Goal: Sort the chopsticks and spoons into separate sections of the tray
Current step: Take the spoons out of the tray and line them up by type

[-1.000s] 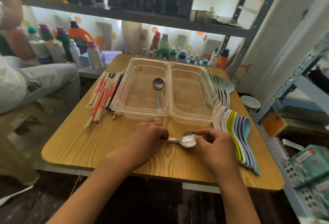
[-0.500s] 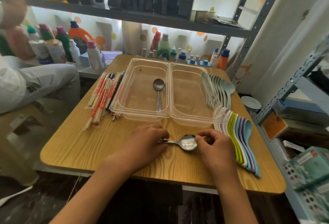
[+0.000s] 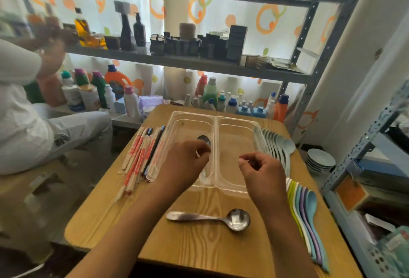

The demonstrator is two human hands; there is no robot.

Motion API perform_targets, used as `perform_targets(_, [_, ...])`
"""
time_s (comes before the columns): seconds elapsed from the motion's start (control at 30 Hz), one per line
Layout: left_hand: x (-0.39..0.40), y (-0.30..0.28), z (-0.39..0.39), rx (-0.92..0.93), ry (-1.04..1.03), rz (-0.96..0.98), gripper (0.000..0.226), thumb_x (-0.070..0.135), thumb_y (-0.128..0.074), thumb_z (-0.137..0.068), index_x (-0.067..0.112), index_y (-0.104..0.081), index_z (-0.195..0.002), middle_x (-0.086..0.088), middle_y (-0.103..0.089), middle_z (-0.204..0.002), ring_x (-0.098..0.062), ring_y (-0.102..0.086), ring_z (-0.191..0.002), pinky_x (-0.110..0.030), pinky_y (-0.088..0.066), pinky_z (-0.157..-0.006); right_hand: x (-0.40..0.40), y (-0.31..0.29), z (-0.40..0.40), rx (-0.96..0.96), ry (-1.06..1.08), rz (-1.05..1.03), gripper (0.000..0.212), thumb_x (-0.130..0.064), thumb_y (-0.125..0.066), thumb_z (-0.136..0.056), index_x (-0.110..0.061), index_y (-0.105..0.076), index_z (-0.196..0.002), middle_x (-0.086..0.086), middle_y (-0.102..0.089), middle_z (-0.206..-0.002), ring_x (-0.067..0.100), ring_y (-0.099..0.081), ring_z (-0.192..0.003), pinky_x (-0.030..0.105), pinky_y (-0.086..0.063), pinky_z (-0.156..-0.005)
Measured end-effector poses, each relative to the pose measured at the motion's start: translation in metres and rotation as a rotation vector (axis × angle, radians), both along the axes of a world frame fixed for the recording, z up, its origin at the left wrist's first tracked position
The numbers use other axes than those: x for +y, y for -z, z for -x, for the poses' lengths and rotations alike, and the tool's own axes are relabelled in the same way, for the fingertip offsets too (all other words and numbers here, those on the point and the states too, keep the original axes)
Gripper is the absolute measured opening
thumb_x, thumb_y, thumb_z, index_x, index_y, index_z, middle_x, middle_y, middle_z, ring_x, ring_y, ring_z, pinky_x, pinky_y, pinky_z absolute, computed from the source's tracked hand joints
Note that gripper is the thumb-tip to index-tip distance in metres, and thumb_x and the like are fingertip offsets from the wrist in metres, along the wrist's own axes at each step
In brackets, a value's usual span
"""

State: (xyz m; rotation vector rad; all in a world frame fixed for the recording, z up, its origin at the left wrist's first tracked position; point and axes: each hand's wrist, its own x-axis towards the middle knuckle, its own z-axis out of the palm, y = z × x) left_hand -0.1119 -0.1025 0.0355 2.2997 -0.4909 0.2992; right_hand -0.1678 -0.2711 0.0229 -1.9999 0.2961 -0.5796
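Right now I've got both hands loosely curled and empty, left hand (image 3: 188, 162) and right hand (image 3: 261, 167) over the tray (image 3: 234, 123), while the metal spoon (image 3: 212, 217) lies on the surface (image 3: 106, 218), awaiting pickup.

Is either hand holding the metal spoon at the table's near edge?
No, the metal spoon lies alone on the table.

Left hand (image 3: 188, 162) covers most of the spoon (image 3: 204, 140) in the tray's (image 3: 214, 123) left section; only its bowl shows. Whether either hand pinches anything: can't tell. Person (image 3: 24, 109) left of the tray blurred, cut off by the edge. Bottle labels unreadable.
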Motion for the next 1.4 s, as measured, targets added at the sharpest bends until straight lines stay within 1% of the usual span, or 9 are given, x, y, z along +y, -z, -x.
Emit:
perform_targets(0.17, [0.000,0.015,-0.059,0.362,-0.115,0.047,0.013,0.018,-0.059,-0.091,0.015,-0.072,-0.092,-0.002,-0.070,-0.081,-0.014,-0.065,-0.076,-0.035,-0.057,-0.077,0.005,-0.014,-0.029,-0.022,-0.042,0.025,0.009,-0.016,-0.070,-0.089,-0.023,-0.072,-0.093,-0.009,-0.069,-0.081,0.003,-0.065,-0.075,0.015,-0.048,-0.064])
perform_targets(0.33, [-0.011,0.036,-0.095,0.585,-0.185,0.056,0.018,0.023,-0.061,-0.092,0.006,-0.066,-0.090,-0.011,-0.069,-0.083,-0.020,-0.067,-0.070,-0.030,-0.058,-0.063,0.000,-0.015,-0.045,-0.018,-0.049,0.035,0.008,-0.016,-0.070,-0.090,-0.024,-0.072,-0.092,-0.009,-0.069,-0.083,0.003,-0.064,-0.077,0.012,-0.045,-0.062])
perform_targets(0.57, [-0.023,0.053,-0.112,0.501,-0.199,-0.212,0.029,0.043,-0.077,-0.075,0.021,-0.060,-0.083,-0.002,-0.065,-0.081,-0.017,-0.062,-0.077,-0.038,-0.055,-0.077,-0.011,-0.015,-0.052,-0.010,-0.047,0.063,0.008,-0.017,-0.069,-0.090,-0.023,-0.073,-0.095,-0.011,-0.068,-0.084,-0.001,-0.063,-0.077,0.005,-0.045,-0.059])
perform_targets(0.7, [-0.029,0.049,-0.117,0.511,-0.174,-0.275,0.024,0.035,-0.076,-0.074,0.021,-0.059,-0.086,0.000,-0.064,-0.085,-0.017,-0.061,-0.079,-0.038,-0.055,-0.080,-0.014,-0.016,-0.054,-0.008,-0.064,-0.060,0.009,-0.016,-0.069,-0.090,-0.020,-0.074,-0.097,-0.007,-0.071,-0.086,0.005,-0.066,-0.080,0.013,-0.050,-0.065])
perform_targets(0.87, [-0.028,0.047,-0.122,0.500,-0.165,-0.283,0.023,0.030,-0.074,-0.076,0.018,-0.059,-0.089,-0.002,-0.064,-0.085,-0.019,-0.064,-0.079,-0.039,-0.056,-0.080,-0.015,-0.023,-0.055,-0.030,-0.044,-0.092,0.010,-0.016,-0.069,-0.091,-0.022,-0.072,-0.098,-0.008,-0.070,-0.086,0.004,-0.066,-0.080,0.012,-0.051,-0.063])
perform_targets(1.07, [-0.018,0.033,-0.120,0.256,-0.172,-0.230,0.011,0.026,-0.073,-0.082,0.016,-0.068,-0.085,0.002,-0.065,-0.076,-0.012,-0.063,-0.072,-0.031,-0.055,-0.072,-0.011,-0.032,-0.057,-0.053,-0.060,-0.175,0.009,-0.016,-0.068,-0.091,-0.022,-0.073,-0.095,-0.006,-0.071,-0.084,0.006,-0.066,-0.077,0.014,-0.050,-0.060])
perform_targets(1.2, [-0.008,0.001,-0.098,-0.132,-0.041,-0.227,0.006,0.019,-0.071,-0.085,0.015,-0.068,-0.081,0.003,-0.063,-0.074,-0.009,-0.059,-0.067,-0.025,-0.052,-0.068,-0.008,-0.037,-0.058,-0.057,-0.071,-0.186,0.009,-0.024,-0.064,-0.094,-0.021,-0.071,-0.090,-0.005,-0.069,-0.075,0.004,-0.063,-0.066,0.012,-0.048,-0.055])
perform_targets(1.3, [0.002,-0.021,-0.066,-0.459,0.149,-0.332,0.002,0.012,-0.070,-0.083,0.012,-0.068,-0.082,-0.001,-0.063,-0.074,-0.013,-0.058,-0.064,-0.030,-0.056,-0.063,0.001,-0.044,-0.058,-0.103,-0.019,-0.283,0.032,-0.042,-0.055,-0.097,-0.017,-0.070,-0.084,-0.001,-0.066,-0.067,0.001,-0.058,-0.054,0.011,-0.044,-0.048])
perform_targets(1.4, [0.008,-0.030,-0.037,-0.658,0.246,-0.431,0.005,0.007,-0.071,-0.077,0.010,-0.067,-0.077,-0.004,-0.061,-0.070,-0.014,-0.054,-0.057,-0.026,-0.048,-0.052,0.009,-0.050,-0.052,-0.136,-0.048,-0.254,0.031,-0.045,-0.059,-0.094,-0.017,-0.072,-0.092,-0.003,-0.069,-0.073,0.001,-0.062,-0.058,0.011,-0.045,-0.048])
